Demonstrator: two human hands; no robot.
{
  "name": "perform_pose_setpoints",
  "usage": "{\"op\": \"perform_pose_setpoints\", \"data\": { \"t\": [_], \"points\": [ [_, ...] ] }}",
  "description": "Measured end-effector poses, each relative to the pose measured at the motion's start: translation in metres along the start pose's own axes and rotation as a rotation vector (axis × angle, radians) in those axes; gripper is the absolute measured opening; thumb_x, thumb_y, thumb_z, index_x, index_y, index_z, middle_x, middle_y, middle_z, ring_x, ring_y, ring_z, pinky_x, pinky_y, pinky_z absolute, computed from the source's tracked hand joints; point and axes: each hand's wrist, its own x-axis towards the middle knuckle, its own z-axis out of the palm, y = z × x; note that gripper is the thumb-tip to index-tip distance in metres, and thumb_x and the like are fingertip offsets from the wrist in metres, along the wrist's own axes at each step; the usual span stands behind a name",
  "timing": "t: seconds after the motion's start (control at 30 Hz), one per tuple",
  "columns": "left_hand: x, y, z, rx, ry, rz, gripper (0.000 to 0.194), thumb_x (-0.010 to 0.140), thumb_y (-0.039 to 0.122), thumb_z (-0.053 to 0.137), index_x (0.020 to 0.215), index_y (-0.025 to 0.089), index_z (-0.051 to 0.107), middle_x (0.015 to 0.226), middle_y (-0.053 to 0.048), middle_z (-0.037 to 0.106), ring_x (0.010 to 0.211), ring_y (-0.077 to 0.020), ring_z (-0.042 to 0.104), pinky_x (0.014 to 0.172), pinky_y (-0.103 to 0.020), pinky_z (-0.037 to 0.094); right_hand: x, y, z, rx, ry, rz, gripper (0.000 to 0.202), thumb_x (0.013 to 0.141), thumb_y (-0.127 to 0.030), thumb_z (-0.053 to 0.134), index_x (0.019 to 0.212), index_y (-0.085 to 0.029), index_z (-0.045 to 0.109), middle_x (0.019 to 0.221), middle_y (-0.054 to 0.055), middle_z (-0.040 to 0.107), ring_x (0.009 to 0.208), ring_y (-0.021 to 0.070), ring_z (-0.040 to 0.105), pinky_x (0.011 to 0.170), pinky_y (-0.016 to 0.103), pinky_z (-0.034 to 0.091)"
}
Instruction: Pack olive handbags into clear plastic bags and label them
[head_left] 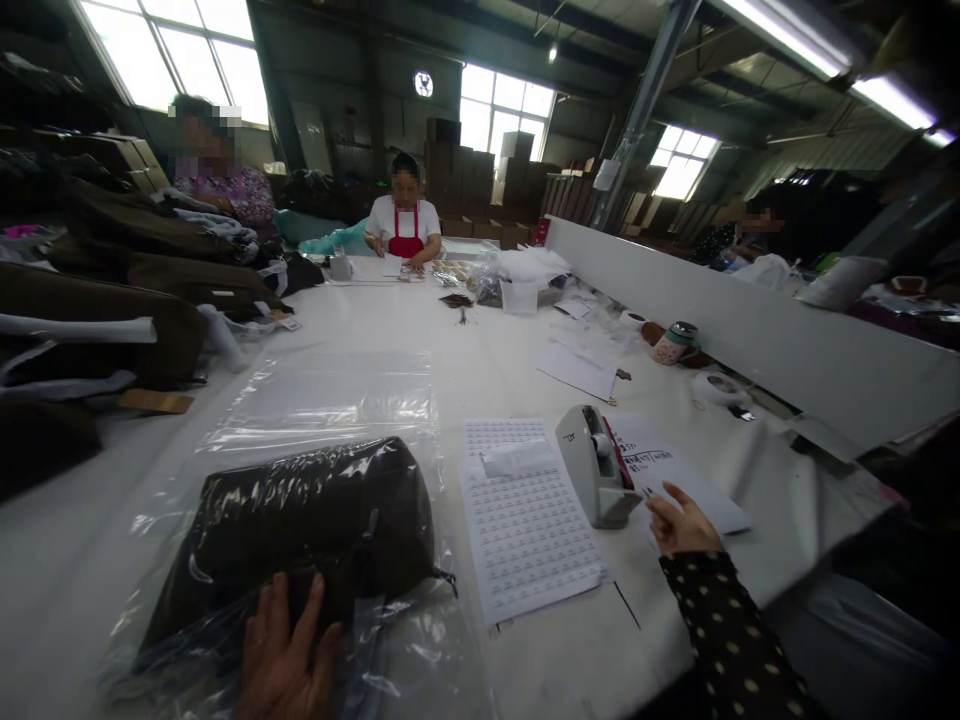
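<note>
A dark olive bag [300, 520] lies inside a clear plastic bag [337, 385] on the white table. My left hand [289, 640] rests on its near side, fingers spread over the plastic. To the right stands a grey tape dispenser [589, 470]. At the dispenser's front end, my right hand [681, 522] has its thumb and fingers pinched together, on what looks like the end of a strip of clear tape. Between the two hands is a printed sheet of small labels [529, 540], with a loose white slip [516, 458] on top.
Dark bags [97, 330] are heaped at the left. A handwritten sheet [675, 470] lies beside the dispenser. Farther right are a patterned mug [673, 345], a tape roll [721, 387] and a low white partition [750, 330]. A person in a red apron [406, 235] works across the table.
</note>
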Motion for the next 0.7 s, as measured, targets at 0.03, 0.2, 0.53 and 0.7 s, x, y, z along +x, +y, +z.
{"op": "perform_pose_setpoints", "data": {
  "t": [0.03, 0.2, 0.53, 0.7],
  "points": [
    [0.000, 0.000, 0.000, -0.006, 0.004, -0.003, 0.057, 0.088, 0.032, 0.035, 0.142, 0.020, 0.021, 0.151, -0.009, 0.001, 0.135, -0.0354, 0.010, 0.105, -0.057, 0.018, -0.006, 0.004, -0.007, -0.051, 0.000, 0.018, 0.056, 0.055, -0.049, 0.063, 0.099, -0.017, 0.050, 0.054, -0.003, 0.057, 0.044, 0.0152, 0.049, 0.046, 0.030, 0.042],
    [0.001, 0.001, -0.001, -0.045, 0.032, -0.052, 0.051, 0.086, 0.034, 0.039, 0.133, 0.012, 0.040, 0.151, -0.012, 0.000, 0.135, -0.0390, 0.009, 0.104, -0.059, 0.018, -0.024, 0.010, -0.036, -0.305, 0.023, 0.002, 0.042, 0.046, -0.035, 0.069, 0.081, -0.024, 0.048, 0.052, -0.005, 0.056, 0.054, 0.0213, 0.054, 0.065, 0.041, 0.045],
    [-0.006, 0.011, -0.015, 0.003, -0.028, -0.163, 0.047, 0.085, 0.029, 0.049, 0.132, 0.022, 0.043, 0.150, -0.007, -0.015, 0.135, -0.0387, 0.009, 0.103, -0.053, 0.029, -0.135, -0.144, 0.111, 0.120, -1.000, -0.396, 0.041, 0.070, -0.039, 0.062, 0.102, -0.023, 0.042, 0.062, -0.004, 0.055, 0.052, 0.0116, 0.051, 0.049, 0.023, 0.042],
    [-0.008, 0.012, -0.021, -0.033, -0.020, -0.171, 0.051, 0.084, 0.028, 0.053, 0.133, 0.023, 0.040, 0.151, -0.009, -0.005, 0.135, -0.0382, 0.008, 0.104, -0.053, 0.029, -0.249, -0.207, 0.226, -0.584, -1.484, -1.028, 0.037, 0.071, -0.036, 0.064, 0.098, -0.022, 0.042, 0.067, -0.004, 0.061, 0.060, 0.0125, 0.059, 0.056, 0.022, 0.044]
  ]
}}
